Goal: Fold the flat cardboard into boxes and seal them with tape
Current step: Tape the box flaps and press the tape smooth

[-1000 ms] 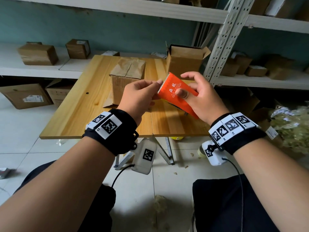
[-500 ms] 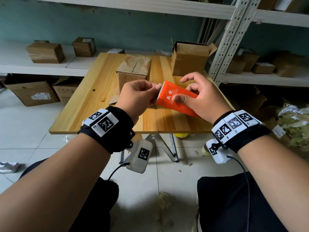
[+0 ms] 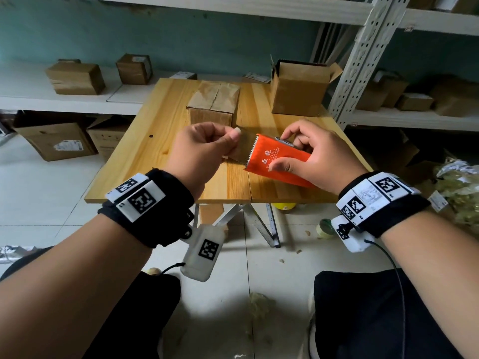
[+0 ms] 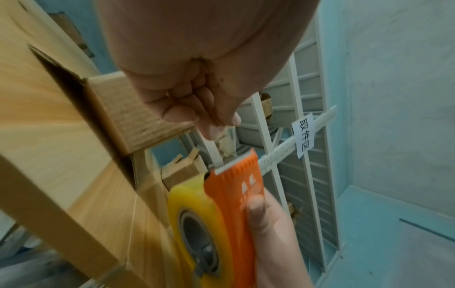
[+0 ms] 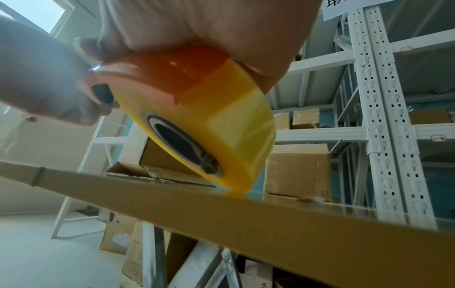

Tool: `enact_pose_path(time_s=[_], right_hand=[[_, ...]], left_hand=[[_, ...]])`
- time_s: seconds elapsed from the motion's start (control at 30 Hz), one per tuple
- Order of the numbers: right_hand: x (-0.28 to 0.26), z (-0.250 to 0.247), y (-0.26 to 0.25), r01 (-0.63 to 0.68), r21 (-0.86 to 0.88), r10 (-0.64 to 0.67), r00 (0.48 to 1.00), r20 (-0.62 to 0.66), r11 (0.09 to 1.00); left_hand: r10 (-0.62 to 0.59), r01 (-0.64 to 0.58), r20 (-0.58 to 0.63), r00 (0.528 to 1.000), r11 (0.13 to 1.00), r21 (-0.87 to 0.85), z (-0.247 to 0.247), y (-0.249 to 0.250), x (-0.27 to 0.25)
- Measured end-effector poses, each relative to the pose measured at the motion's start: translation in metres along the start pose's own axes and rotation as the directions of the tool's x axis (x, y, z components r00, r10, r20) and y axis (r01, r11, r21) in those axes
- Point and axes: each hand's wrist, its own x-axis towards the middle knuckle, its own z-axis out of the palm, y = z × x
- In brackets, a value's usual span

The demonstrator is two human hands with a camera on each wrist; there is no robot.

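Note:
My right hand (image 3: 308, 156) grips an orange tape dispenser (image 3: 274, 159) above the near part of the wooden table (image 3: 155, 151); its yellow tape roll (image 5: 221, 124) hangs just over the tabletop. My left hand (image 3: 207, 151) pinches the free end of clear tape (image 3: 239, 154) pulled a short way out from the dispenser's toothed edge (image 4: 234, 163). A folded cardboard box (image 3: 213, 102) with its top flaps closed stands mid-table behind my hands. A second box (image 3: 298, 86) with open flaps stands at the back right corner.
White metal shelving (image 3: 363, 55) rises just right of the table and carries small cardboard boxes (image 3: 414, 99). A low white shelf (image 3: 31, 94) on the left holds more boxes (image 3: 76, 77). Cartons (image 3: 57, 141) sit on the tiled floor below it. A tape roll (image 3: 325, 228) lies on the floor.
My hands have drawn apart: the left pulled a strip of tape out to the left while the right moved the dispenser lower and to the right, nearer the tabletop.

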Motion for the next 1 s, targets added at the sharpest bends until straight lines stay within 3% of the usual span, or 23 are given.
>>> enact_pose_path(time_s=[0.2, 0.6, 1.0], right_hand=[[-0.003, -0.006, 0.012, -0.060, -0.023, 0.059, 0.998, -0.033, 0.998], [0.001, -0.003, 0.005, -0.083, -0.041, 0.083, 0.997, -0.010, 0.996], [0.015, 0.004, -0.012, -0.155, -0.296, 0.165, 0.986, 0.011, 0.943]], left_hand=[[0.003, -0.004, -0.086, 0.996, 1.000, -0.008, -0.041, 0.012, 0.001], [0.022, -0.024, -0.143, 0.990, 1.000, -0.013, -0.045, 0.016, -0.013], [0.068, -0.073, -0.140, 0.988, 0.997, -0.025, -0.032, 0.018, -0.024]])
